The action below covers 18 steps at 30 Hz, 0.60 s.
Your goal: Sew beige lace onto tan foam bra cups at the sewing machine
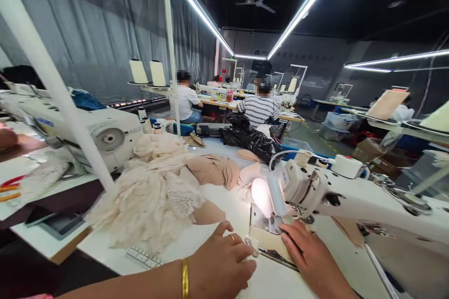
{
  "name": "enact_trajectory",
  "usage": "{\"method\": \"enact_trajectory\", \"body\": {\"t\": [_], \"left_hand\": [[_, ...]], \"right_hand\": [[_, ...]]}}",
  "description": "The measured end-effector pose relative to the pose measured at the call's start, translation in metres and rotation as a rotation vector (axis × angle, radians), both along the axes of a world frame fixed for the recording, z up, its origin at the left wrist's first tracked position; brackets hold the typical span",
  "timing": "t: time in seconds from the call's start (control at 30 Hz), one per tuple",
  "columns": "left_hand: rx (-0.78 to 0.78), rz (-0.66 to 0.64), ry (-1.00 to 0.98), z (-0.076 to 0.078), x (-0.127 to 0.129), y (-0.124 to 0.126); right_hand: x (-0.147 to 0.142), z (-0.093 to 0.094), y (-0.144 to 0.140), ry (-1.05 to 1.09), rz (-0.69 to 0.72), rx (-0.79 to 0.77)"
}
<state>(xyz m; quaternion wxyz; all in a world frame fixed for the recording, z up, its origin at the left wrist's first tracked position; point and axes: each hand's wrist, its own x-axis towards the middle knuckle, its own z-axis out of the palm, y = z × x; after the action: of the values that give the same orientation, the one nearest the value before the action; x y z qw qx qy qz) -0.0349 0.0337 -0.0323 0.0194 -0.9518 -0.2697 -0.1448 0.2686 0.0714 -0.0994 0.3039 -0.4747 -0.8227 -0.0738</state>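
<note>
My left hand (pixel 224 259), with a ring and a gold bangle, lies palm down on the white table with its fingers loosely bent and apart. Close to its fingertips is a small crumpled clear piece (pixel 251 244). My right hand (pixel 310 254) is closed around a thin dark tool (pixel 293 238), whose exact kind I cannot make out. Its fingertips are at the needle plate (pixel 268 222) of the white sewing machine (pixel 308 187). A pale pink fabric piece (pixel 261 194) sits under the machine's lamp, just behind the needle.
Cream lace fabric (pixel 150 205) is heaped left of my hands. Beige cut pieces (pixel 213 170) lie behind it, with a black plastic bag (pixel 245 140) farther back. A white pole (pixel 56 79) rises at left, beside another sewing machine (pixel 101 135). Two people sit at machines ahead.
</note>
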Motion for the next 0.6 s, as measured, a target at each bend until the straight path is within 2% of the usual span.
{"method": "enact_trajectory", "body": {"t": [0.13,0.23,0.3,0.4,0.5,0.6], "left_hand": [[-0.064,0.407,-0.104,0.028,-0.074,0.004],[-0.022,0.643,-0.086,0.035,-0.115,0.028],[-0.018,0.668,-0.08,0.033,-0.127,0.047],[-0.028,0.603,-0.069,0.037,-0.128,0.072],[-0.002,0.525,-0.096,0.055,-0.121,0.085],[0.087,0.464,-0.2,0.082,-0.109,0.081]], "right_hand": [[-0.002,-0.002,0.001,-0.014,0.065,0.087],[-0.007,0.008,-0.002,-0.052,0.102,0.131],[-0.011,0.015,-0.004,-0.068,0.116,0.166],[-0.016,0.023,-0.009,-0.067,0.154,0.178],[-0.027,0.032,-0.023,0.0,0.194,0.07],[-0.048,0.047,-0.046,0.165,0.206,-0.148]]}}
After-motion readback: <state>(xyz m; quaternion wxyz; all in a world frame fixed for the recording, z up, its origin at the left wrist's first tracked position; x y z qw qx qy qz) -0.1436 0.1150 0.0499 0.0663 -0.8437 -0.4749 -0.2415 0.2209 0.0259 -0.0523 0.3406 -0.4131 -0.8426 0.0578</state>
